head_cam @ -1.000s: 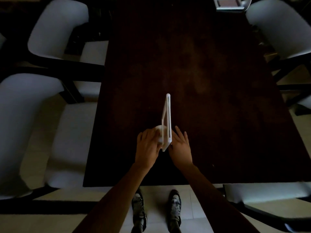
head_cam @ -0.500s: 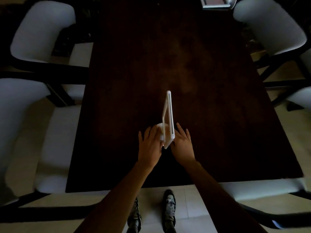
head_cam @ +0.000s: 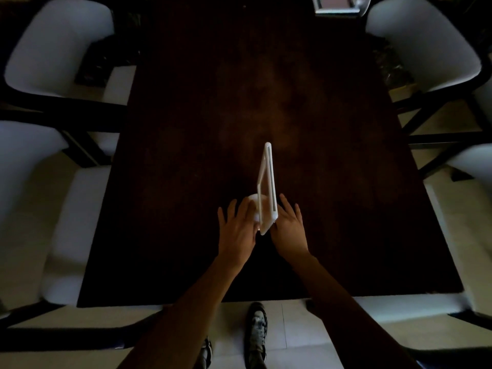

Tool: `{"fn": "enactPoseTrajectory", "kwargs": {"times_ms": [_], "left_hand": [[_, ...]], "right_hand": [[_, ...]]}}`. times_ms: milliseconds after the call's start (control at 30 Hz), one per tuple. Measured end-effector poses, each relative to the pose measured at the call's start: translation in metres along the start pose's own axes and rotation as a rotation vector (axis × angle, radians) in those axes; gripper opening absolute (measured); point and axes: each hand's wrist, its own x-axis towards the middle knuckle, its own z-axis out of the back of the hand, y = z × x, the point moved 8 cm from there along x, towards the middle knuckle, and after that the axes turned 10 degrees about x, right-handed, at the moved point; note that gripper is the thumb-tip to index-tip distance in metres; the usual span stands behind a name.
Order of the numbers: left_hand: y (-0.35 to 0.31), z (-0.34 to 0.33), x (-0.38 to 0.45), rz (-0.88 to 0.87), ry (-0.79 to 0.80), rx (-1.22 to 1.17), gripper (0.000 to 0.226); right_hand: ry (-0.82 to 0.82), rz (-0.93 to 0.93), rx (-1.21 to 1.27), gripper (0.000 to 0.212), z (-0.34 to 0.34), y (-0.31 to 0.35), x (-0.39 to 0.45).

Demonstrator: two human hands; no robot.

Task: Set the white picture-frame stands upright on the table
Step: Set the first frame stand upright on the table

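A white picture-frame stand (head_cam: pixel 269 182) stands on edge on the dark wooden table (head_cam: pixel 186 155), seen from above, its top pointing away from me. Its round white base (head_cam: pixel 254 202) shows on its left side. My left hand (head_cam: pixel 237 231) rests against that base and the frame's near left side, fingers spread. My right hand (head_cam: pixel 290 230) touches the frame's near right corner, fingers apart. A second white frame stand (head_cam: pixel 336 4) stands at the table's far edge, cut off by the image top.
White-seated chairs with dark frames stand along both sides: two on the left (head_cam: pixel 58 46), two on the right (head_cam: pixel 423 46). Another chair seat (head_cam: pixel 404 306) shows at the near right corner. My shoes (head_cam: pixel 256 331) stand on the pale tiled floor by the near table edge.
Both hands have spread their fingers a little and eased off the frame's near end. The frame stays in the same spot on the table. The camera shifted slightly.
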Motion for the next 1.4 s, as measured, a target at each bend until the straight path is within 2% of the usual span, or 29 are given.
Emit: {"fn": "enactPoseTrajectory", "kwargs": {"times_ms": [567, 900, 1133, 1233, 1400], "left_hand": [[-0.028, -0.007, 0.007, 0.026, 0.009, -0.029, 0.062], [-0.032, -0.008, 0.006, 0.022, 0.016, -0.021, 0.062], [-0.031, 0.006, 0.015, -0.041, -0.03, -0.007, 0.046], [-0.028, 0.015, 0.008, -0.047, -0.03, -0.054, 0.049], [-0.026, 0.05, -0.022, -0.011, -0.131, -0.043, 0.031]], "right_hand": [[-0.028, -0.03, 0.011, 0.046, 0.019, -0.024, -0.004], [-0.075, -0.024, 0.106, 0.047, 0.026, -0.025, -0.006], [-0.059, -0.066, 0.201, 0.054, 0.034, -0.029, -0.007], [-0.023, -0.034, 0.215, 0.055, 0.043, -0.025, -0.015], [0.005, -0.119, 0.06, 0.065, 0.076, -0.028, -0.042]]}}
